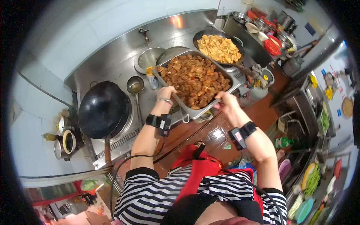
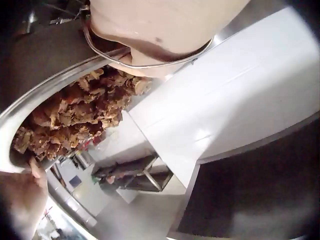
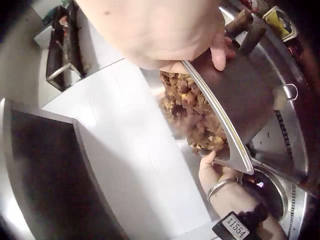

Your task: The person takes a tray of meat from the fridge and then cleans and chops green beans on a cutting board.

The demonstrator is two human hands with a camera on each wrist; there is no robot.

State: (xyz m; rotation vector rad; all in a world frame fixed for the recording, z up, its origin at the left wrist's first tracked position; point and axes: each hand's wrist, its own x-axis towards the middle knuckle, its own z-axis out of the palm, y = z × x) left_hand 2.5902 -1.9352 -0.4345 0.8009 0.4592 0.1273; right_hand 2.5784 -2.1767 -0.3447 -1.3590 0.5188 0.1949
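Note:
A deep rectangular steel pan (image 1: 195,113), heaped with browned chunks of meat (image 1: 195,78), is held up over the front edge of the stove counter. My left hand (image 1: 164,96) grips its near-left rim, a bangle on the wrist. At the near-right corner my right hand (image 1: 228,105) grips the rim, its fingers (image 3: 218,52) against the outer wall in the right wrist view. In the left wrist view the meat (image 2: 75,112) shows between both hands. Behind the pan sits a wok with yellow fried pieces (image 1: 219,48).
An empty black wok (image 1: 103,110) rests on the left burner, a ladle (image 1: 135,88) beside it. A metal bowl (image 1: 150,59) stands under the tap (image 1: 144,34). Shelves with vegetables (image 1: 312,178) line the right side. The tiled floor (image 1: 215,133) looks wet.

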